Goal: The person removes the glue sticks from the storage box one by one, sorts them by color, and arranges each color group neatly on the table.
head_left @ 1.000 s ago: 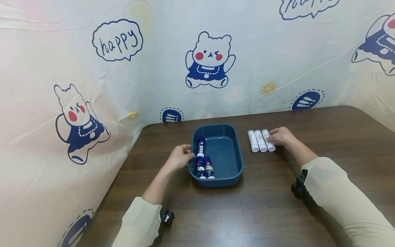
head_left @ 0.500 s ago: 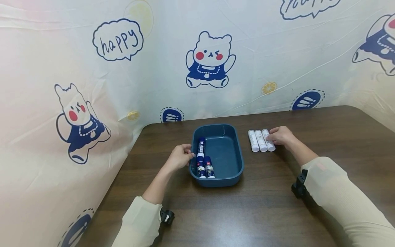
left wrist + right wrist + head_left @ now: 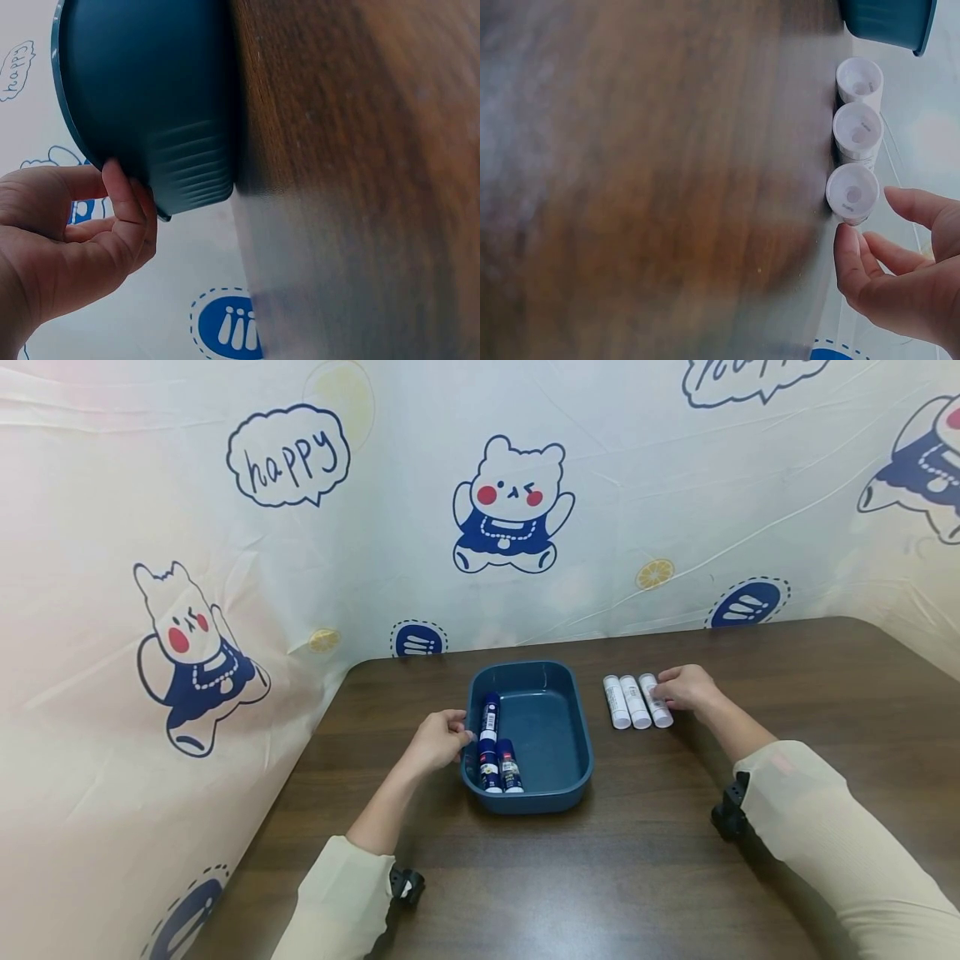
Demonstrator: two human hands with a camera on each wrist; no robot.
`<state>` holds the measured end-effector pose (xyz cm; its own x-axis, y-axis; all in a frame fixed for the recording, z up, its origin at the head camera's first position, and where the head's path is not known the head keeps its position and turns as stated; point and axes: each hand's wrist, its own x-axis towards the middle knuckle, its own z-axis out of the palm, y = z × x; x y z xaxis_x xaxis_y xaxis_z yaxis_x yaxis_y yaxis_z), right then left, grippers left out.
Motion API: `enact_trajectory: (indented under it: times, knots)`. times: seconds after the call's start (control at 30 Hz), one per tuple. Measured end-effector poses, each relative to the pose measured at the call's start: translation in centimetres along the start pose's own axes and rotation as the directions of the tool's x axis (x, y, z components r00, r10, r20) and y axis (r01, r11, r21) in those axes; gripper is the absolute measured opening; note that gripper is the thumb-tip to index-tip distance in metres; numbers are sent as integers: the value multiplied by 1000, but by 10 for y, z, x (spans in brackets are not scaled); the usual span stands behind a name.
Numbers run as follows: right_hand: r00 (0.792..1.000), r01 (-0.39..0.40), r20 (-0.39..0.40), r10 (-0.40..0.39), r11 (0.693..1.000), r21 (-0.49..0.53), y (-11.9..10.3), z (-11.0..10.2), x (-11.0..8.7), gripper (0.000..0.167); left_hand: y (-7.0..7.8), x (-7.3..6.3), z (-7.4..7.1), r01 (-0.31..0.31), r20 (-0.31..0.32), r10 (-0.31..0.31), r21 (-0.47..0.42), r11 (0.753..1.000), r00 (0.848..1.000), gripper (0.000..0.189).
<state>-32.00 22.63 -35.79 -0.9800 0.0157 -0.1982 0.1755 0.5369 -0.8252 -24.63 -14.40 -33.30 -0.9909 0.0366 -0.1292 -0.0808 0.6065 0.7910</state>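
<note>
In the head view, my left hand (image 3: 437, 743) pinches the left rim of a dark blue-green plastic tray (image 3: 551, 739); in the left wrist view, the thumb and curled fingers meet at that rim. Blue glue sticks (image 3: 509, 768) with white bases lie along the tray's left side. To the right of the tray, three white glue sticks (image 3: 635, 703) lie side by side on the table. My right hand (image 3: 688, 687) pinches the rightmost white glue stick (image 3: 661, 714), with fingertips low on its right side and the thumb over its top (image 3: 853, 193).
The brown wooden table (image 3: 540, 885) extends beneath both forearms. Behind it hangs a pale cloth (image 3: 637, 460) printed with cartoon bears. A black device is strapped to each wrist, over cream sleeves (image 3: 825, 827).
The rightmost white glue stick has shifted slightly right with my right hand, opening a narrow gap beside the middle one. My left hand and the tray stay put.
</note>
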Motion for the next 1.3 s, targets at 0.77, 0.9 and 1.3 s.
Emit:
enact_trajectory:
  times: [0.77,0.9,1.3]
  knots:
    - [999,7,42,-6,1000,-24,0,4,1,50,-1,1,1,-4,-1,4,0,1000,1000,43]
    - [999,10,46,-9,1000,-14,0,5,2,50,0,1,0,-4,-1,4,-3,1000,1000,43]
    - [1000,15,20,-15,1000,-19,0,3,1,50,-1,2,1,-4,-2,4,-2,1000,1000,43]
